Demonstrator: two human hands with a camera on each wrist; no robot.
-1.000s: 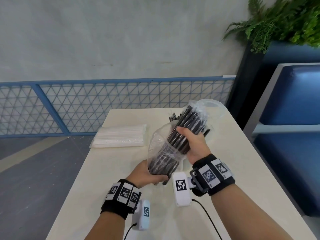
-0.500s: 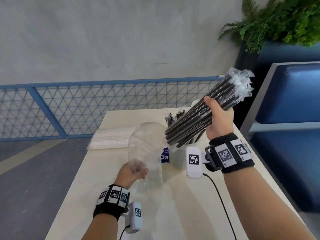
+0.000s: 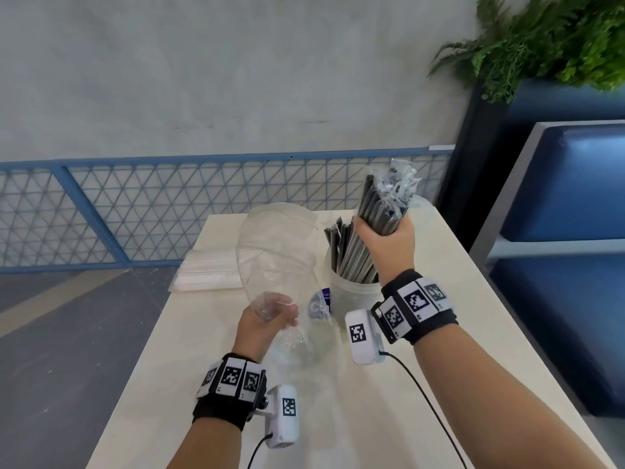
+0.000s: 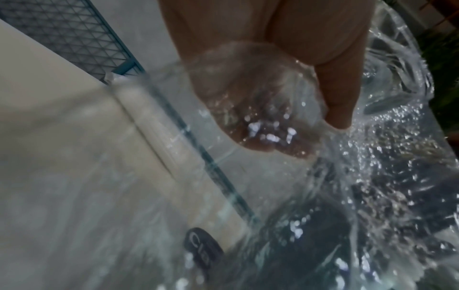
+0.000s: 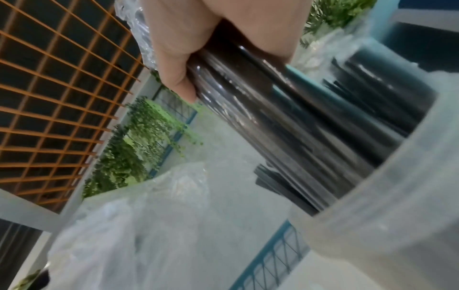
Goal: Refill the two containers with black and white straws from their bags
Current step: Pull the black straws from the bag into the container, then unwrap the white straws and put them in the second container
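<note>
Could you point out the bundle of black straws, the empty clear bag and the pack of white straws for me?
black straws (image 3: pixel 378 211), head view, middle of the bundle above the fist.
clear bag (image 3: pixel 277 245), head view, its puffed-up upper part.
pack of white straws (image 3: pixel 209 272), head view, its left part.

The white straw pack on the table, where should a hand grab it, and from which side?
Grip the white straw pack across its middle, coming from above with fingers over the long sides. It lies flat at the table's far left edge, so a central grip should keep it level. The left hand holds the empty bag and the right hand holds the black straws, so one must free up.
</note>
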